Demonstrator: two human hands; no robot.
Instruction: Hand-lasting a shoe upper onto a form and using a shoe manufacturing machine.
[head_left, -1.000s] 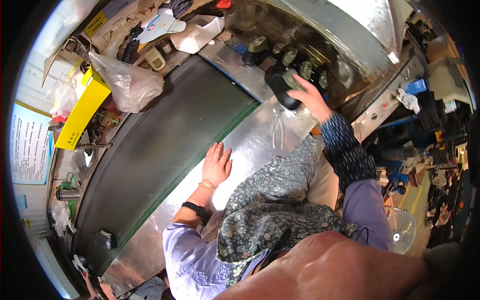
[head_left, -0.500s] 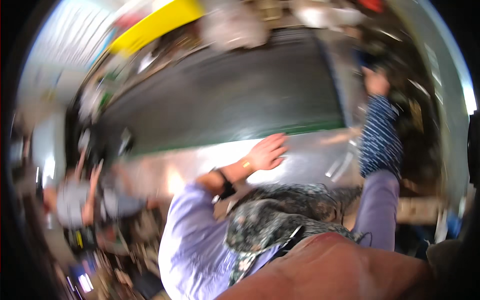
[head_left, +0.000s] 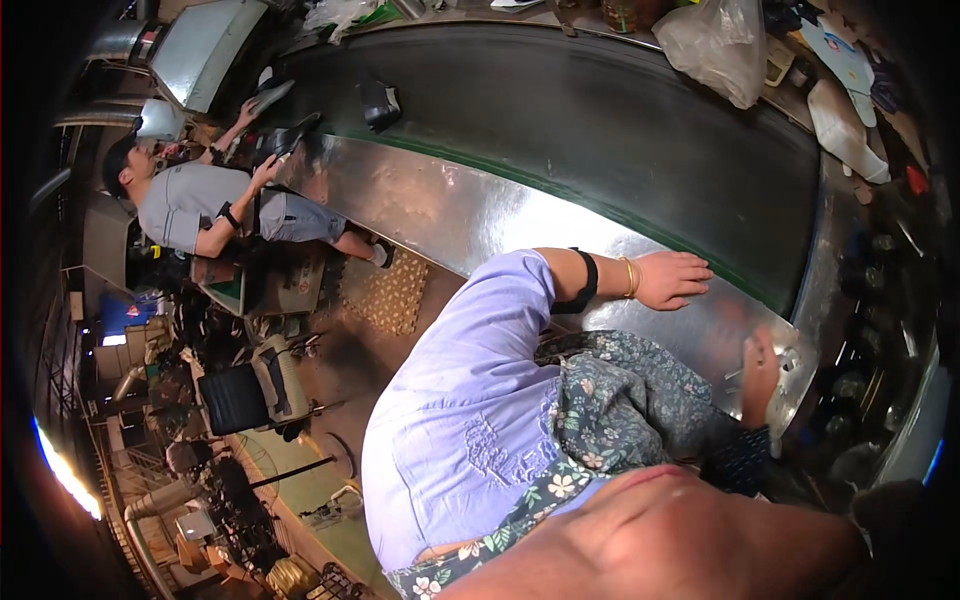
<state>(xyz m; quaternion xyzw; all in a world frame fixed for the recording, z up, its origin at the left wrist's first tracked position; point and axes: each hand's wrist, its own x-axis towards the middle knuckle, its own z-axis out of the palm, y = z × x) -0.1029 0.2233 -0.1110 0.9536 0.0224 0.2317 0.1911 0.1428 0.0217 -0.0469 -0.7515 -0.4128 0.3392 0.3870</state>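
Observation:
My left hand lies palm down with its fingers stretched out, on the shiny metal ledge beside the dark conveyor belt. Nothing shows in it. My right hand is close to my body, over the ledge's right end. It is somewhat blurred, but its fingers look extended and no object is visible in it. Farther left, a black shoe stands on the belt.
At the left a co-worker handles a dark shoe and another shoe-like piece. A clear plastic bag and a white container sit beyond the belt. A dark chair stands behind on the floor.
The view has swung, bringing more of the co-worker and floor into sight. My right hand has come back from the cluttered right side to near my body. My left hand stays by the ledge.

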